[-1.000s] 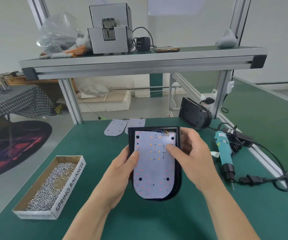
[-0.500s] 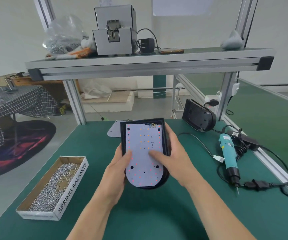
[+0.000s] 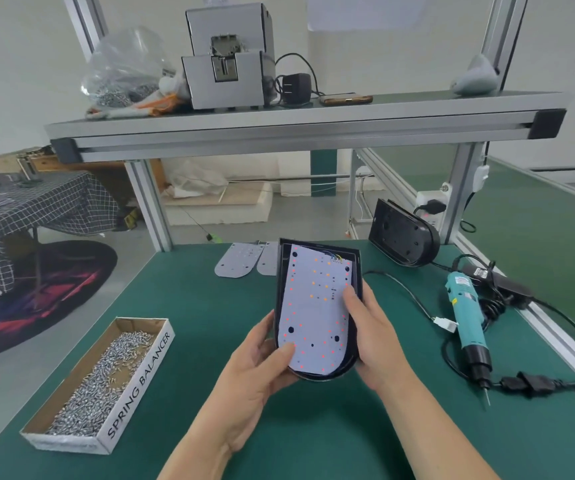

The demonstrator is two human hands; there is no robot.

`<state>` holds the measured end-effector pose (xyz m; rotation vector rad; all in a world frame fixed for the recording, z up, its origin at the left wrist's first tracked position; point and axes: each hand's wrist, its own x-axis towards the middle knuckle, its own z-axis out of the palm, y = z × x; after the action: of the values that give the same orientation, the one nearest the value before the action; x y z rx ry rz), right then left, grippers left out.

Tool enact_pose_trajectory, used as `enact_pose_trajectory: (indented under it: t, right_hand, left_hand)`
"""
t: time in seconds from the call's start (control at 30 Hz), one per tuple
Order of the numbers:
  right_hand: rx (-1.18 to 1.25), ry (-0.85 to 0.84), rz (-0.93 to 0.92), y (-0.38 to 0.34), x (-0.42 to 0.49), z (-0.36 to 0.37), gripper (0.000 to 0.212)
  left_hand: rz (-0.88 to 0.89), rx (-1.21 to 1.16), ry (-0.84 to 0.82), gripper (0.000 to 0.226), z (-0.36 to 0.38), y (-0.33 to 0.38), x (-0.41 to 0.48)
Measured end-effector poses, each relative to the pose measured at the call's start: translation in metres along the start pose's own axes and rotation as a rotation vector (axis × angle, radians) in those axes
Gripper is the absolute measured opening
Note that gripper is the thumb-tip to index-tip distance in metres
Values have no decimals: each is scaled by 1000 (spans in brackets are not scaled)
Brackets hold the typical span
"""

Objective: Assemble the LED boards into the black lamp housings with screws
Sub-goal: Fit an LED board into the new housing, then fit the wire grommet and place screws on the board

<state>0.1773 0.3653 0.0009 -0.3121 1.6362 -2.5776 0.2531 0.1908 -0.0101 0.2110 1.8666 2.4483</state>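
A black lamp housing (image 3: 356, 271) is held above the green table, its open side up and tilted toward me. A white LED board (image 3: 313, 306) with red and orange dots lies inside it, slightly skewed. My left hand (image 3: 261, 362) grips the housing's rounded lower left edge, thumb pressing on the board's lower corner. My right hand (image 3: 369, 327) grips the right wall, thumb on the board's right side. Two spare LED boards (image 3: 241, 259) lie flat behind the housing. A second black housing (image 3: 404, 239) leans at the back right.
A cardboard box of screws (image 3: 102, 382) marked SPRING BALANCER sits at the front left. A teal electric screwdriver (image 3: 467, 320) lies at the right among black cables (image 3: 407, 292). An aluminium shelf (image 3: 299, 128) with a grey screw feeder (image 3: 227, 67) spans overhead.
The housing with its board has tilted and shifted slightly right. My right thumb slid from the board's middle to its right edge; my left thumb moved down to the lower corner.
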Motion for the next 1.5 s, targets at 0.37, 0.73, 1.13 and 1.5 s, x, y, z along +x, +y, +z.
enact_pose_trajectory:
  t: [0.37, 0.73, 1.13, 1.5]
  right_hand:
    - [-35, 75, -20, 7, 0, 3, 34]
    - [-552, -121, -292, 14, -5, 3, 76]
    - [-100, -171, 117, 3, 4, -7, 51]
    - [-320, -262, 168, -3, -5, 1, 24]
  left_hand:
    - [48, 126, 163, 44, 7, -7, 5]
    - [28, 169, 239, 42, -7, -10, 4]
    - [-69, 34, 271, 42, -2, 18, 18]
    - [-117, -60, 191, 44, 17, 36, 14]
